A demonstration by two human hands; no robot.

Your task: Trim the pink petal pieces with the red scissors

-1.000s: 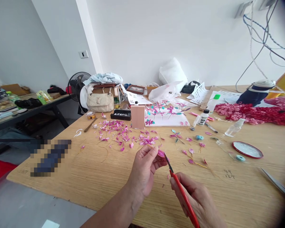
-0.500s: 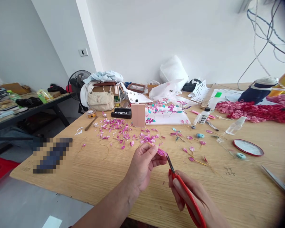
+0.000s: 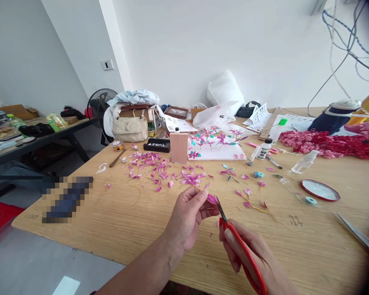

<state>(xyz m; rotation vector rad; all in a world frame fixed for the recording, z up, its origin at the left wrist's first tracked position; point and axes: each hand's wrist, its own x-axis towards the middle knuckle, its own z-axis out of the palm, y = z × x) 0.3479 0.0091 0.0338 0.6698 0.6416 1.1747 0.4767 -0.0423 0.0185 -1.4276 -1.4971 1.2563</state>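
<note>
Between thumb and fingers, my left hand [image 3: 190,213] pinches a pink-purple petal [image 3: 212,198] with a thin wire rim. My right hand [image 3: 249,246] is closed round red-handled scissors [image 3: 244,254]. Their dark blade tips touch or lie very close to the petal's outer edge; I cannot tell whether they cut into it. Behind my hands, many loose pink petals [image 3: 153,166] are scattered on the wooden table [image 3: 110,237]. A few wired petals [image 3: 247,204] on yellow stems lie right of my left hand.
A wooden block [image 3: 178,148] stands in front of finished-looking flowers [image 3: 219,139] set over white foam. To the right are a white bottle [image 3: 264,148], a spray bottle [image 3: 305,162], a red-rimmed lid [image 3: 320,190] and another pair of scissors [image 3: 355,232]. A black tray [image 3: 156,144] sits further back.
The petal is turned slightly and the scissors' tips have shifted along its edge. My right hand has moved a little lower and its grip has changed. The camera view has tilted slightly.
</note>
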